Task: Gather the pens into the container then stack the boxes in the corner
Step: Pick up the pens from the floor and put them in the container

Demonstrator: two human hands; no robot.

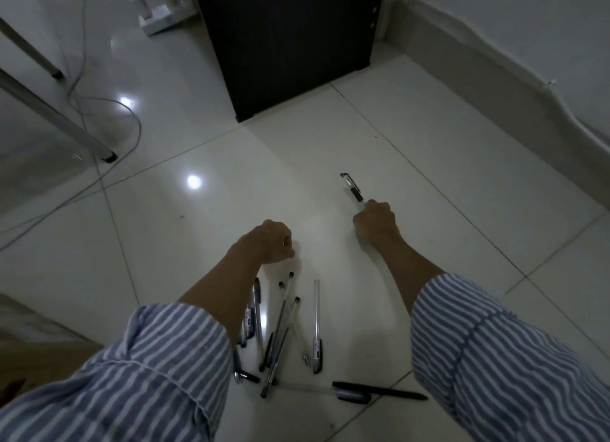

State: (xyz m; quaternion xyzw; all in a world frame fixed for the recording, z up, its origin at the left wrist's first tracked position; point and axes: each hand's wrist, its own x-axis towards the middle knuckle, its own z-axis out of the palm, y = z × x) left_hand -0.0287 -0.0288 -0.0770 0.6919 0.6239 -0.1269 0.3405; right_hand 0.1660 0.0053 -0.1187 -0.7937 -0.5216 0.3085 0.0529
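My right hand [376,222] grips the near end of a clear pen with a black grip [352,188], which points away over the white floor tiles. My left hand [274,242] hovers as a curled fist with nothing visible in it, just beyond a heap of several pens [280,332] lying crossed on the floor between my arms. One black pen [379,390] lies flat at the near right of the heap. Part of the heap is hidden under my left forearm. No container or box shows clearly.
A tall black cabinet [290,45] stands ahead. The wall's skirting [495,88] runs along the right. Metal furniture legs [56,121] and loose cables [109,171] lie at the left, with a white power strip [161,19] at the back. A brown surface edge [39,352] sits near left.
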